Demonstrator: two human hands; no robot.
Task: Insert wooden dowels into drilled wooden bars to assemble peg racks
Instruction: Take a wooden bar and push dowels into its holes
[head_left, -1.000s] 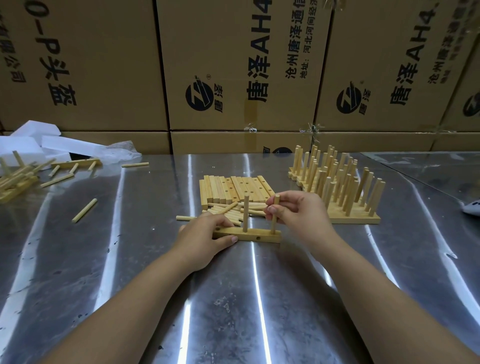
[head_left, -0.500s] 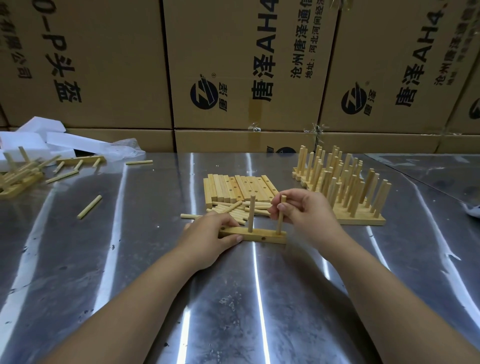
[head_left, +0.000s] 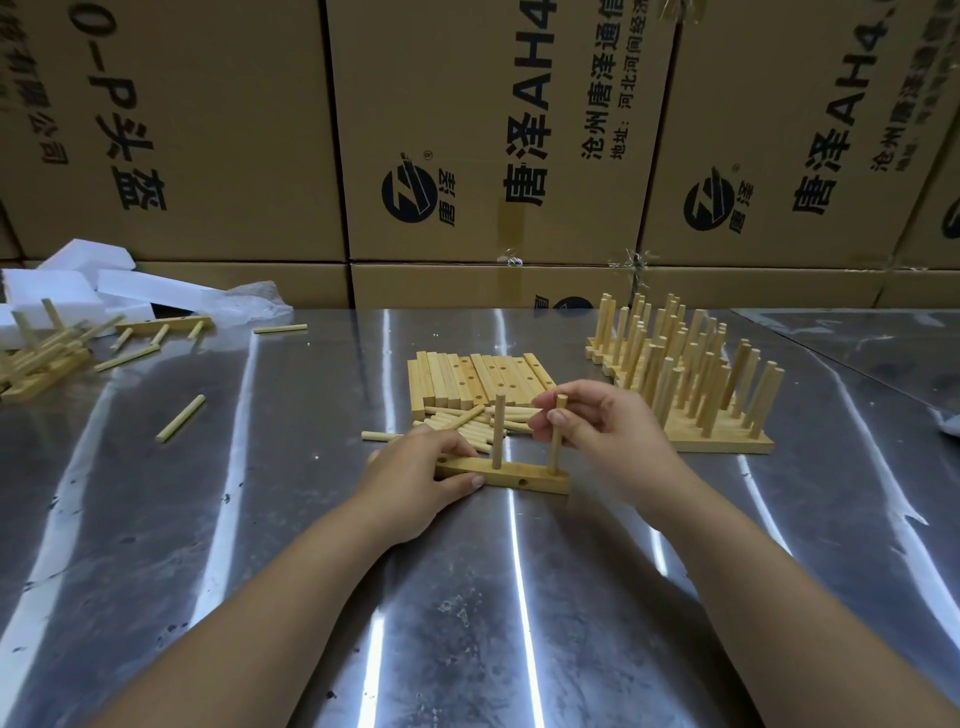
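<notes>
**Peg-rack assembly, one bar part-filled.** The bar (head_left: 506, 475) lies flat on the table (head_left: 311, 545), straight ahead of the person. The left hand (head_left: 415, 470) grips the bar's left end, thumb on the front face and fingers curled over the top, pinning it down. The right hand (head_left: 608, 431) pinches the upper part of the end dowel (head_left: 556, 447), which stands upright in the right-hand hole. Whether that dowel is fully seated cannot be told. A middle dowel (head_left: 498, 431) stands upright in the centre hole, free of both hands. The left hole (head_left: 442, 460), just beside the left hand, is empty.

Judged from this, two of this bar's three pegs are in place. One remains to be set once the end dowel is pressed home.

Just behind the bar lie the loose dowels (head_left: 467, 423). Touching them is a row of blank bars (head_left: 478, 376), holes showing and no pegs. These are the work left.

To the right stand the finished racks (head_left: 691, 395), packed side by side with pegs up. These are the work done.

By eye the two groups look similar in number, so the batch appears to be near its midpoint.

At far left lies a heap of odd pieces (head_left: 36, 358), with a stray dowel (head_left: 181, 418) well apart from it. Their part in the task is unclear.
</notes>
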